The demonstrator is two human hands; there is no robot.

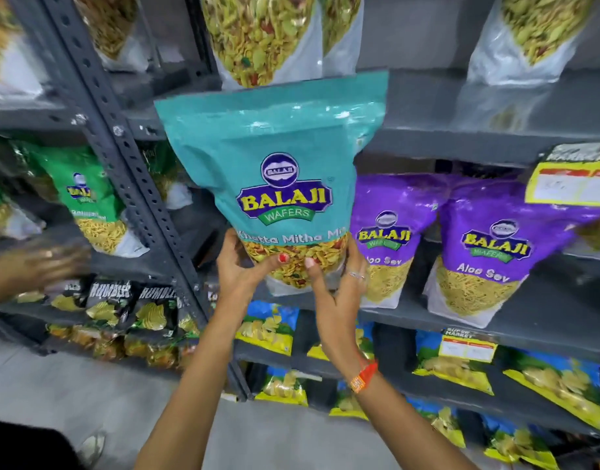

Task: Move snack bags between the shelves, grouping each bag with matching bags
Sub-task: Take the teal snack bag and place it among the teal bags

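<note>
A teal Balaji Khatta Mitha Mix bag (274,171) is held upright in front of the grey shelves, at the centre of the head view. My left hand (246,264) grips its lower left corner and my right hand (339,283) grips its lower right corner. Right beside it on the middle shelf stand two purple Aloo Sev bags (383,232) (492,245). On the shelf above, bags of the same mix (257,35) show their clear bottoms. Green Balaji bags (88,198) stand on the left rack.
A slotted grey upright post (128,164) divides the two racks. Another person's blurred hand (50,262) reaches onto the left rack. Black Rumbles packs (122,303) and blue-yellow chip bags (454,361) fill the lower shelves. Yellow price tags (570,186) hang on shelf edges.
</note>
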